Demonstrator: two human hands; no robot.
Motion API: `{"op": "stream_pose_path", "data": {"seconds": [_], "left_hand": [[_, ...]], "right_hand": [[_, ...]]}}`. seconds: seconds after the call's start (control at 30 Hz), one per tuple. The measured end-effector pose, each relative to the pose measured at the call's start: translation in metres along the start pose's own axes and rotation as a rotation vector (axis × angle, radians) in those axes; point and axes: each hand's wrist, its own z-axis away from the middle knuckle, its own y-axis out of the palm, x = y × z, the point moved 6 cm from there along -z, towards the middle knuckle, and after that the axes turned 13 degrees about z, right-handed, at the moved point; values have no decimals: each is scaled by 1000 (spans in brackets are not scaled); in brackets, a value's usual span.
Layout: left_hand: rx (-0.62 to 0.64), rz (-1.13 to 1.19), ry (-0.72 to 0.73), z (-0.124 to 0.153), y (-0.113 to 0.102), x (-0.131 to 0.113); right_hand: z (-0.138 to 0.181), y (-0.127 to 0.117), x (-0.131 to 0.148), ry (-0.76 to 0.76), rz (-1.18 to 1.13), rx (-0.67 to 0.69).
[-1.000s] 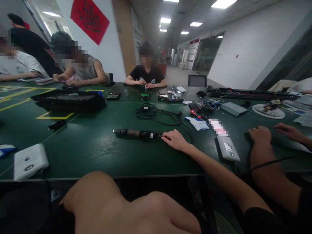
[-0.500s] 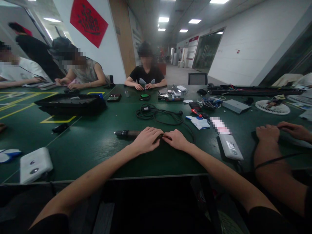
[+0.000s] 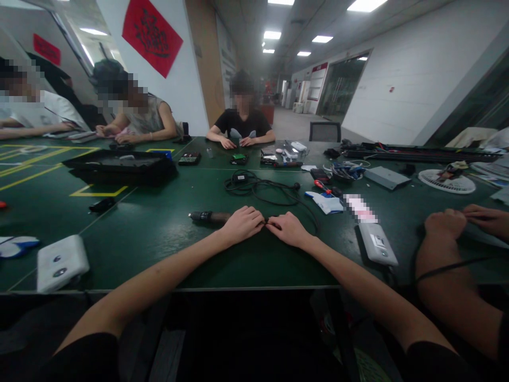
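An electric screwdriver (image 3: 212, 217) lies on the green table with its bit end pointing left. My left hand (image 3: 243, 225) is closed over its rear part, which the fingers hide. Close beside it, my right hand (image 3: 289, 228) pinches the black cord at the back end of the screwdriver. The fingertips of both hands nearly meet there, and whether the plug is fully seated I cannot tell. A thin black cable (image 3: 262, 187) runs in loops behind my hands, with a small dark block bearing a white label on it.
A black tray (image 3: 119, 170) stands at the left. White boxes lie at the left front (image 3: 62, 263) and right (image 3: 377, 244). A red-handled screwdriver (image 3: 322, 185) rests by a blue-and-white packet (image 3: 326, 202). Co-workers sit opposite; another person's hands (image 3: 445, 225) rest at the right.
The view has shifted slightly, so the scene sits a little further right. My left hand's fingers have closed in nearer to my right hand. The screwdriver stays on the table.
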Motion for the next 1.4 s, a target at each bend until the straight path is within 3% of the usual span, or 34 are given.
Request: {"op": "stream_pose_path", "data": {"seconds": [0.7,1.4], "left_hand": [[-34,89,-76,4,8,8],[-52,79,-34,4,7,5]], "right_hand": [[0,2,-1,13,-3,-3],[0,2,-2,9,-1,-13]]}}
